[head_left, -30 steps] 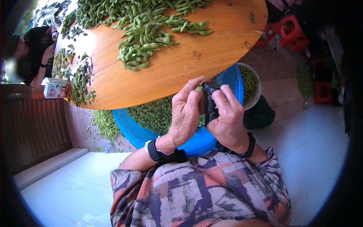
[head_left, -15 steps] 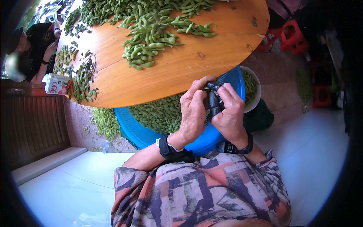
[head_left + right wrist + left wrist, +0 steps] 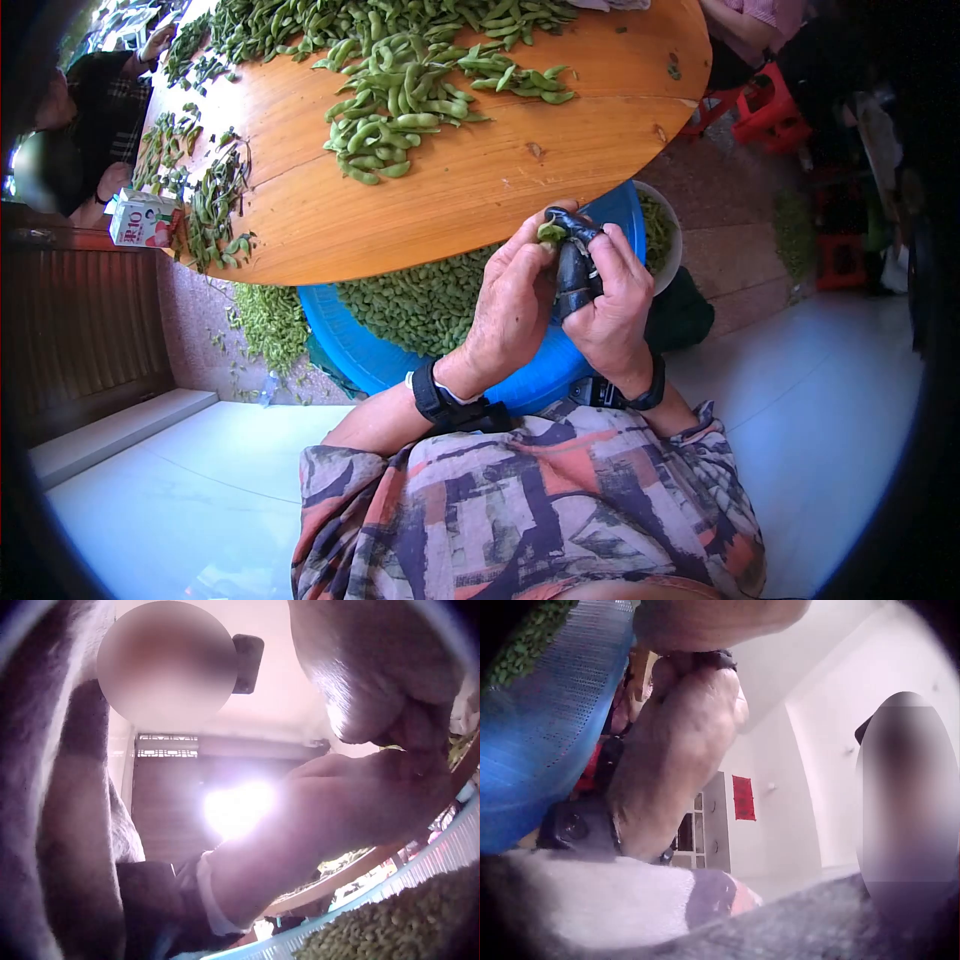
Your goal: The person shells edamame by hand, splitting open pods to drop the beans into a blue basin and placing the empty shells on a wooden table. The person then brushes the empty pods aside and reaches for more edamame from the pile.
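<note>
In the head view, my left hand (image 3: 515, 295) pinches a green soybean pod (image 3: 550, 232) between thumb and index finger. My right hand (image 3: 615, 310) meets it from the other side with curled fingers, its black-covered fingertips (image 3: 575, 222) at the pod. Black segmented coverings also wrap its thumb (image 3: 573, 275). Both hands are above a blue basin (image 3: 540, 385) of small shelled green beans (image 3: 410, 300). The wrist views show the hands mostly from behind and below, with the pod hidden; beans (image 3: 397, 922) appear at the lower right of the right wrist view.
An orange wooden table (image 3: 450, 190) carries heaped soybean pods (image 3: 400, 95), dark wilted pods (image 3: 215, 205) and a drink carton (image 3: 142, 218). Green scraps (image 3: 270, 320) lie on the floor. A pale bowl (image 3: 672, 255) is right of the basin. Red stools (image 3: 770, 110) and people (image 3: 745, 30) are beyond.
Both hands have moved slightly right and stay together. More of the green pod now shows at the fingertips. The person across the table at left has shifted their arms.
</note>
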The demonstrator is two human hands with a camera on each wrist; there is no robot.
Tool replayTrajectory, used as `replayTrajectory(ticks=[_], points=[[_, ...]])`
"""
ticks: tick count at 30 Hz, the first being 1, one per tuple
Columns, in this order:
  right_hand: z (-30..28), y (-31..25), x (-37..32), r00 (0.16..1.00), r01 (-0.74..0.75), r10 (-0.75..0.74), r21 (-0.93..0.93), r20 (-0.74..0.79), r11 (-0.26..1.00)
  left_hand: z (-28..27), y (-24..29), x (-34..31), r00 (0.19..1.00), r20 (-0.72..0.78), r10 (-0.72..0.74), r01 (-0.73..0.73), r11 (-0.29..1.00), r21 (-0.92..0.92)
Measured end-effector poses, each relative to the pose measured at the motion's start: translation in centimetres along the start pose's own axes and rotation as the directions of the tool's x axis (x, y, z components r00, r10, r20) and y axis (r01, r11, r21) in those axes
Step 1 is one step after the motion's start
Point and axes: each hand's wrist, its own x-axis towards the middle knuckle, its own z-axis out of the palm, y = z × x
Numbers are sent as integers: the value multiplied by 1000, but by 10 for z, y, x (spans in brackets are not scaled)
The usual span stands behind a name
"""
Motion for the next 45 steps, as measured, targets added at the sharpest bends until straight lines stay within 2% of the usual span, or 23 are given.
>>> replayTrajectory(ticks=[8,10,11,13,15,17,20,22,24,26,28,29,31,32,33,34,35,36,37,38,41,43,45], points=[[-9,3,0,998,-21,19,40,57,999,-10,-1,-1,996,-65,53,-44,991,126],[-17,4,6,954,-237,193,184,228,954,-14,15,0,999,1,-46,42,923,381],[-27,-1,12,830,-529,379,363,409,767,-11,19,0,999,0,-48,45,923,382],[-32,29,7,719,-694,280,680,636,237,-7,24,-1,996,-41,-79,89,907,413],[-31,35,8,747,-661,276,723,605,204,-12,30,1,991,-29,-127,127,896,426],[-35,34,13,686,-712,319,694,654,108,-10,36,2,974,10,-225,198,878,437],[-33,35,7,722,-684,333,699,606,211,4,33,-1,973,-88,-211,229,909,349],[-33,29,6,734,-675,341,682,587,281,-11,25,-2,977,-15,-212,207,935,289],[-31,13,9,846,-517,357,445,396,732,-22,18,-1,976,101,-191,173,971,164],[-35,16,6,840,-532,365,478,402,698,-21,21,-2,970,135,-203,146,928,343],[-42,23,5,823,-568,422,531,381,629,-15,29,-6,961,105,-256,158,819,551],[-51,30,5,845,-535,411,520,343,666,-12,33,-10,961,54,-273,146,662,735],[-70,51,3,889,-447,426,518,167,730,-4,68,-9,911,171,-374,-81,246,966],[-87,63,1,831,-547,546,329,107,769,-3,79,-10,935,196,-297,-124,246,961],[-94,75,3,901,-434,434,-55,-20,899,-4,89,-10,951,221,-216,-167,242,956],[-102,84,2,905,-424,423,-130,-38,896,-5,100,-2,965,241,-104,-226,140,964],[-107,88,2,910,-414,411,-208,-55,886,-8,111,3,967,244,65,-239,-84,967],[-107,85,4,911,-410,408,-204,-57,889,-14,127,18,897,412,162,-337,-353,873],[-107,80,5,885,-464,461,-202,-63,863,-18,136,33,804,518,292,-343,-483,806],[-107,77,5,856,-516,513,-199,-69,833,-20,147,42,848,425,318,-183,-576,797],[-100,79,1,902,-429,429,-235,-52,872,-33,160,62,866,444,230,-143,-737,660],[-97,76,4,926,-374,375,-251,-44,893,-35,161,64,888,400,227,-136,-702,699],[-93,64,11,907,-417,420,-80,25,906,-31,161,61,870,445,213,-208,-660,722]])
